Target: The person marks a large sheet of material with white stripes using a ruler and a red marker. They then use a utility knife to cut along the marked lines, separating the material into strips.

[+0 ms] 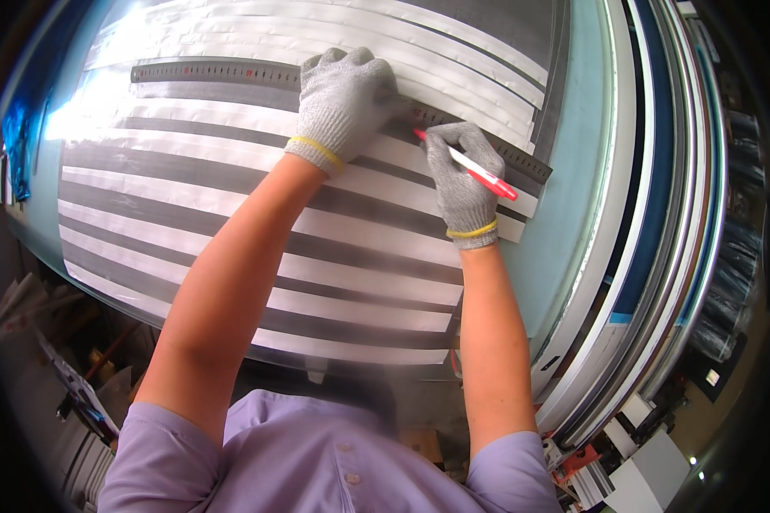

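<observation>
My left hand [344, 103], in a grey knitted glove with a yellow cuff edge, presses down on a long metal ruler [218, 73] with its fingers curled over it. The ruler lies slantwise across a sheet of alternating white and dark grey strips [376, 231]. In my right hand [466, 175], gloved the same way, is a slim white pen [477, 171] with red ends. Its red tip points toward the ruler's lower edge, between my two hands; whether it touches the sheet I cannot tell. Blur softens the area beside my left hand.
The sheet lies on a pale blue-green tabletop [565, 231]. Long white, blue and grey lengths of profile [650, 256] run along the table's right side. Crumpled blue film [19, 141] hangs at the far left. White boxes [650, 470] stand low at the right.
</observation>
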{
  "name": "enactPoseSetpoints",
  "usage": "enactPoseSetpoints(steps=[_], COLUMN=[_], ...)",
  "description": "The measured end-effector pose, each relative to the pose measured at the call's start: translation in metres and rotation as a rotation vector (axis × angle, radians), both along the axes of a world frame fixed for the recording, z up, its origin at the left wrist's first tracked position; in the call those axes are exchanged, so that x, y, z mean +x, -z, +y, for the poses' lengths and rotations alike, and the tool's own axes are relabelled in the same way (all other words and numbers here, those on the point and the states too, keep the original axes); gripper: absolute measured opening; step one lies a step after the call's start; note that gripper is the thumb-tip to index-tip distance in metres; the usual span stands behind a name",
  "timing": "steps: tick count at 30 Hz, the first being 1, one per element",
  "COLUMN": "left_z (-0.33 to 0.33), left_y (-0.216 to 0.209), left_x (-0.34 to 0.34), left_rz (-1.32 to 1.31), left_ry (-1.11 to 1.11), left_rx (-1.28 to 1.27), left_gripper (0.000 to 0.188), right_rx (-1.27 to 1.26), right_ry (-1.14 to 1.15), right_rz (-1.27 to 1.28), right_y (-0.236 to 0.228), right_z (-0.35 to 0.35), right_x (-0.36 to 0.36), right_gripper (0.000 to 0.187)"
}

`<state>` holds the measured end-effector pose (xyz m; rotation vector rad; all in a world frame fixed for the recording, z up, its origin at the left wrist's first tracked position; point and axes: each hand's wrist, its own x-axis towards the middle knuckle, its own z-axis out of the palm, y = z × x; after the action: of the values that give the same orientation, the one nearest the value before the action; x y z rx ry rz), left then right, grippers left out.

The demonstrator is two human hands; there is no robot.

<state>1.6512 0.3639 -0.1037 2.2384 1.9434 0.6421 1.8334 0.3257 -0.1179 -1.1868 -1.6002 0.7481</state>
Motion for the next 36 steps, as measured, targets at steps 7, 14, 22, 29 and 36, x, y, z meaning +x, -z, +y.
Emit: enactPoseSetpoints(steps=[7, 14, 22, 29, 36], left_z=[-0.001, 0.001, 0.001, -0.039, -0.050], left_y=[0.001, 0.009, 0.009, -0.005, -0.012], left_x=[-0.001, -0.003, -0.006, -0.012, -0.010], left_rz=[-0.009, 0.028, 0.011, -0.010, 0.006], left_ry=[0.010, 0.032, 0.076, 0.049, -0.012], left_rx=[0.031, 0.031, 0.076, -0.026, -0.110], left_gripper=[0.029, 0.026, 0.025, 0.022, 0.025], right_rx=[0.049, -0.024, 0.073, 0.104, 0.091], right_ry=[0.550, 0.323, 0.276, 0.187, 0.187], right_rz=[-0.172, -0.454, -0.291, -0.376, -0.393], right_y=[0.005, 0.007, 0.017, 0.007, 0.007], right_z=[-0.013, -0.003, -0.002, -0.032, -0.032], right_x=[0.105, 0.152, 0.159, 0.155, 0.155], right_gripper=[0.018, 0.012, 0.011, 0.010, 0.010])
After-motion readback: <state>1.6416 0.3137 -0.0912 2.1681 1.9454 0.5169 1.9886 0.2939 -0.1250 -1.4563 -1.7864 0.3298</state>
